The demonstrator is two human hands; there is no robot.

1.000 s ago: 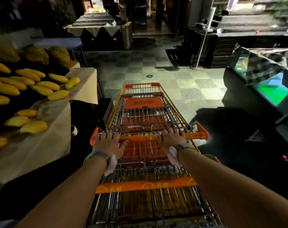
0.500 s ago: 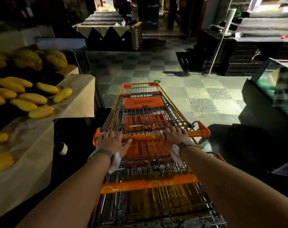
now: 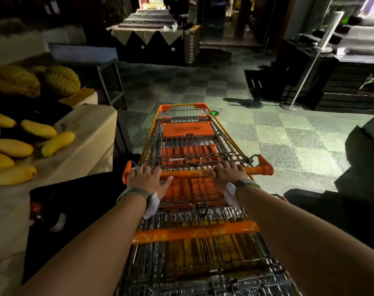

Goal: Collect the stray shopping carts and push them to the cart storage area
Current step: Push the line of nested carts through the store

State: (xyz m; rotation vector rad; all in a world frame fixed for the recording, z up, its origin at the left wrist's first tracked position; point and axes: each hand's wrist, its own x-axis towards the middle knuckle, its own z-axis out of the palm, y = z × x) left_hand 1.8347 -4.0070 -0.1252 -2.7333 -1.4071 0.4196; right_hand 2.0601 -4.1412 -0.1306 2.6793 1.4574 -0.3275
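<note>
On the dim checkered floor (image 3: 278, 133) ahead of me, the front cart (image 3: 190, 142) points down the aisle, nested into a second cart (image 3: 194, 248) under my forearms. My left hand (image 3: 146, 178) and right hand (image 3: 228, 173) both lie over the front cart's orange handle (image 3: 256, 170), fingers curled around the bar, I think, though the light is poor. Just left of the carts, yellow mangoes (image 3: 57, 142) and durians (image 3: 62, 80) sit on a paper-covered stand (image 3: 90, 133).
</note>
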